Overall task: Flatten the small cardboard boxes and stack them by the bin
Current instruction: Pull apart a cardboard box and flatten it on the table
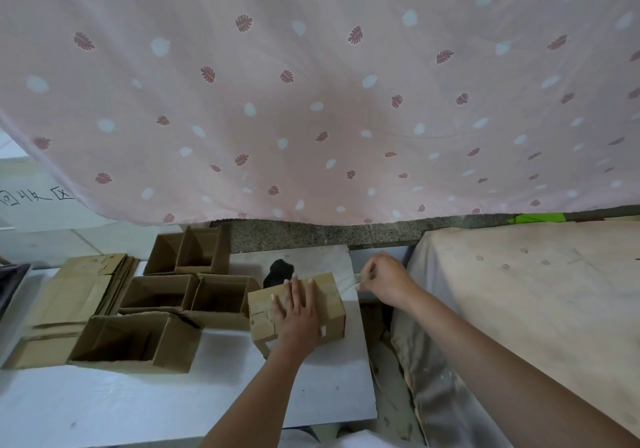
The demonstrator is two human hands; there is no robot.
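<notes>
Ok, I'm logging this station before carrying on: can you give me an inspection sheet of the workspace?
Surface: white board on the floor, marked.
Job's things: taped box closed; open boxes to its left; flattened stack further left.
Clutter: black object behind the taped box.
Hands: left hand presses flat on the taped box; right hand pinches a tape strip.
Cables: nothing seen.
Surroundings: pink leaf-print cloth hanging; covered surface at right.

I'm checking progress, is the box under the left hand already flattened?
No, the taped box under the left hand keeps its full shape while the right hand pulls a tape strip off it.
</notes>
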